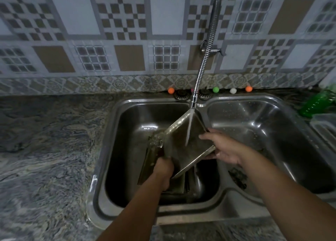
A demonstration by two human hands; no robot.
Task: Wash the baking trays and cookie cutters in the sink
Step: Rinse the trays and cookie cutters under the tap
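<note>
Now I see a wet metal baking tray [183, 142] tilted under running water [189, 129]. My left hand [163, 169] grips its near edge; right hand [227, 149] fingers curl round its right corner.

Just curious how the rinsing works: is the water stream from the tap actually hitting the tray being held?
Touching. In the head view the water stream falls from the faucet nozzle and lands on the tilted baking tray, ending on its inner surface.

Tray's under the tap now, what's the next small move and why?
Probably shift the tilted rectangular metal baking tray sideways under the water stream. The stream strikes only one central strip, while the left hand and right hand grip opposite edges.
</note>
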